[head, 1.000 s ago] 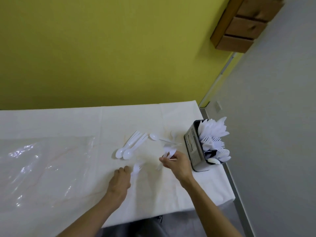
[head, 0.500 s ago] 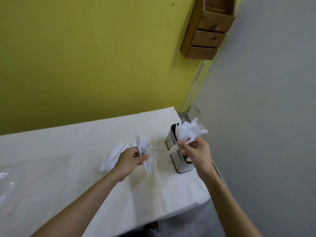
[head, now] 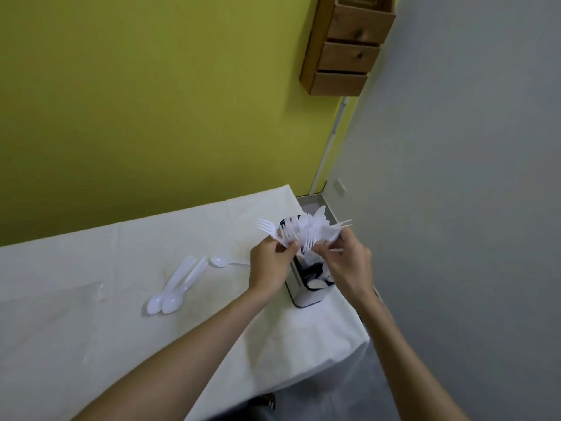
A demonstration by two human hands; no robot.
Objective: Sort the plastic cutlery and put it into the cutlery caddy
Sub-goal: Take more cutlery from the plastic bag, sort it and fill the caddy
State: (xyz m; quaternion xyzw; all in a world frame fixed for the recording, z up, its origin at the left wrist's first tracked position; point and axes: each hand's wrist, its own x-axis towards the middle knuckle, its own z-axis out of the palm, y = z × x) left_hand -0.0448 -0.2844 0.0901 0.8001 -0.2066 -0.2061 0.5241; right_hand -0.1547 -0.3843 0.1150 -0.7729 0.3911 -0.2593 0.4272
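Over the caddy (head: 305, 291) at the right end of the tabletop (head: 91, 344), both hands meet close together. Fingers of the left hand (head: 268, 265) are curled around the handles of a few white plastic forks (head: 277, 232), whose prongs fan up and to the left. Just beside it, the right hand (head: 349, 265) pinches more forks (head: 334, 230) between thumb and fingers, their prongs pointing up and to the right above the caddy's opening. That metal caddy stands upright near the tabletop's right edge, already crowded with white cutlery that sticks out of its top; which compartment the held forks are over cannot be told. Well to the left of the caddy, a small bunch of white spoons (head: 174, 288) lies on the white cloth, bowls toward the person, and a single spoon (head: 220, 261) lies apart from them, nearer the left hand. Behind the tabletop is a yellow-green wall, with a small wooden drawer unit (head: 346, 47) mounted high near the corner.
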